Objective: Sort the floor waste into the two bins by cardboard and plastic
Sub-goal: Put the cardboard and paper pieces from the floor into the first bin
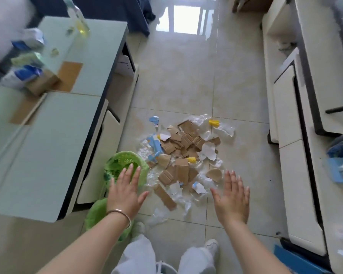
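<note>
A heap of waste [183, 155] lies on the tiled floor: brown cardboard scraps [181, 170], crumpled clear plastic [224, 128], yellow bottle caps [214, 123] and blue-and-white label bits [153, 144]. Two green mesh bins stand left of the heap, one farther [117, 163] and one nearer [96, 213], partly hidden by my left arm. My left hand [125, 189] hovers over the farther bin, fingers spread, holding nothing. My right hand [233, 198] is held flat and open just right of the heap's near edge, empty too.
A pale green low table [53, 123] with boxes, packets and a bottle fills the left. White cabinets [297, 155] line the right, with a blue box [340, 170] on top. My legs and white shoes [212, 247] are at the bottom.
</note>
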